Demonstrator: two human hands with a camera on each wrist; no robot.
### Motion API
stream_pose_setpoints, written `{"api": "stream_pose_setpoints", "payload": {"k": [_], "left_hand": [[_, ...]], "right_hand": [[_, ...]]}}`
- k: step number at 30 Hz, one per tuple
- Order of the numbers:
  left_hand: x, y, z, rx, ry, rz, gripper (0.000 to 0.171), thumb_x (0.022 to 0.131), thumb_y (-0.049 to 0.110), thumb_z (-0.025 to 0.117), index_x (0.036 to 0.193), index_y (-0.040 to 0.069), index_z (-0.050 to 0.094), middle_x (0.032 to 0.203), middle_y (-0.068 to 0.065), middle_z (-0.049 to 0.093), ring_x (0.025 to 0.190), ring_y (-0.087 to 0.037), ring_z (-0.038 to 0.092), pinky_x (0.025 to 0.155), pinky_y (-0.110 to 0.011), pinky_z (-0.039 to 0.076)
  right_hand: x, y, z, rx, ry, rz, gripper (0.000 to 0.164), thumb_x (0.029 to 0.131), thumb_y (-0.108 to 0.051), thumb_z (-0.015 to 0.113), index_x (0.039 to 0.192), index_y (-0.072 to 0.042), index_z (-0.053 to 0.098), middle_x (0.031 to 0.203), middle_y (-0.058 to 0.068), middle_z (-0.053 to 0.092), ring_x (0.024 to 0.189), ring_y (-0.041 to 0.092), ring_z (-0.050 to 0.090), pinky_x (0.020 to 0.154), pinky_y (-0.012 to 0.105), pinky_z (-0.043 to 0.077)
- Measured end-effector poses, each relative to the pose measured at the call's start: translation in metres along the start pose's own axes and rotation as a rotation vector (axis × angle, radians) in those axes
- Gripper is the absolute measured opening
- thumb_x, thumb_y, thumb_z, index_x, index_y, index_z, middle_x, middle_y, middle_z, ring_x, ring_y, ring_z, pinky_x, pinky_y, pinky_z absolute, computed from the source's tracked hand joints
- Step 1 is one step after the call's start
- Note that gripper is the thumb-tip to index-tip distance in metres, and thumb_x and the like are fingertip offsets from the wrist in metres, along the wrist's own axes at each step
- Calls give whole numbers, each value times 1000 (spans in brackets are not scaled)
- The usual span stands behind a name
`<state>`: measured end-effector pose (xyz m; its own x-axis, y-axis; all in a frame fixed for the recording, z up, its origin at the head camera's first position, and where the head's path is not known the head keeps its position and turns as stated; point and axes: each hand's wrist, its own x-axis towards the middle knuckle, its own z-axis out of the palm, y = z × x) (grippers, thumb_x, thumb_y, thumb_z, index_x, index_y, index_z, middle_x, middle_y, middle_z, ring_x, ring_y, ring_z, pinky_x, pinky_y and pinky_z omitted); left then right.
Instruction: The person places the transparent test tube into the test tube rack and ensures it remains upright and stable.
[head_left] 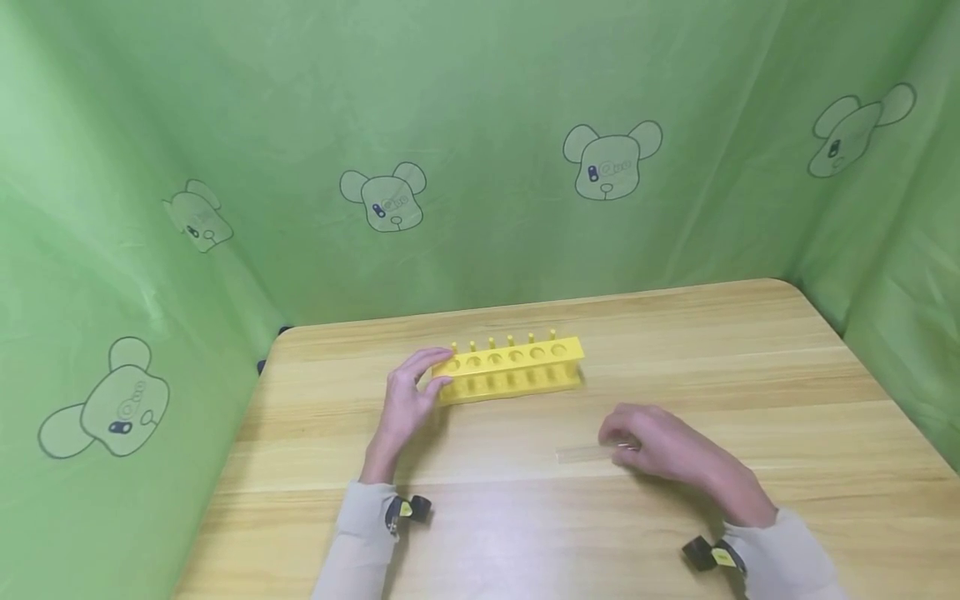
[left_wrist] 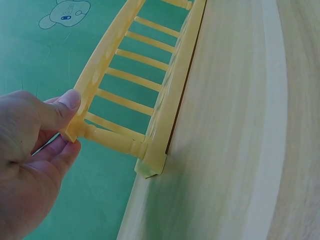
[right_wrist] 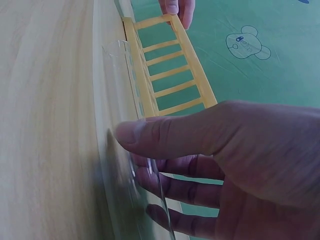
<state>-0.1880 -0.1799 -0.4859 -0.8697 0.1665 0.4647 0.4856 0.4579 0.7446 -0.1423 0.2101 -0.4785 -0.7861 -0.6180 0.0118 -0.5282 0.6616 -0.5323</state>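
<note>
A yellow test tube rack [head_left: 507, 363] stands upright on the table, with one row of round holes in its top plate and a row of pegs behind. My left hand [head_left: 405, 400] pinches the left end of that top plate, thumb on one side and fingers on the other, as the left wrist view also shows. In front of the rack and to its right, my right hand [head_left: 663, 442] holds a clear test tube [head_left: 581, 454] between thumb and fingers. The tube lies nearly level, pointing left, low over the table; whether it touches the wood I cannot tell.
The wood-grain table [head_left: 480, 533] has a rounded far right corner. Green curtains [head_left: 495, 250] printed with bear heads hang close behind it and along both sides. A small black camera [head_left: 701, 553] is strapped at the right wrist, another at the left.
</note>
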Motion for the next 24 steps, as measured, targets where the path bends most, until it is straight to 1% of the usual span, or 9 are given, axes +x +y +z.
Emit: {"api": "stream_pose_setpoints", "payload": {"k": [5, 8, 16, 20, 24], "left_hand": [[0, 1, 1, 26, 4, 22, 40, 83, -7, 79, 122, -4, 70, 128, -18, 68, 123, -32, 63, 113, -34, 47], [0, 2, 2, 37, 0, 22, 40, 84, -6, 79, 122, -3, 70, 128, -16, 69, 123, -31, 63, 114, -36, 46], [1, 4, 2, 27, -14, -4, 41, 84, -8, 77, 123, -2, 70, 129, -15, 68, 124, -29, 63, 114, -33, 46], [1, 3, 1, 32, -30, -11, 41, 85, -7, 77, 125, -1, 69, 130, -13, 68, 124, -28, 62, 113, -33, 46], [0, 1, 1, 61, -47, -14, 42, 86, -4, 77, 127, 0, 68, 132, -12, 66, 126, -26, 61, 115, -32, 44]], "right_hand": [[0, 0, 0, -11, -5, 11, 23, 83, -10, 82, 104, -15, 74, 98, -7, 68, 90, 14, 66, 83, 39, 62], [0, 0, 0, -12, -6, 14, 23, 83, -9, 81, 104, -15, 74, 98, -6, 68, 90, 14, 65, 82, 39, 62], [-1, 0, -2, 0, -7, 6, 23, 83, -7, 81, 104, -13, 74, 98, -5, 69, 88, 14, 65, 80, 35, 62], [-1, 0, -3, -7, -2, 3, 24, 83, -7, 81, 105, -13, 74, 99, -5, 70, 90, 15, 67, 82, 37, 62], [-2, -1, -5, -8, 1, 4, 25, 83, -8, 82, 106, -14, 73, 100, -5, 70, 91, 15, 67, 82, 38, 62]]}}
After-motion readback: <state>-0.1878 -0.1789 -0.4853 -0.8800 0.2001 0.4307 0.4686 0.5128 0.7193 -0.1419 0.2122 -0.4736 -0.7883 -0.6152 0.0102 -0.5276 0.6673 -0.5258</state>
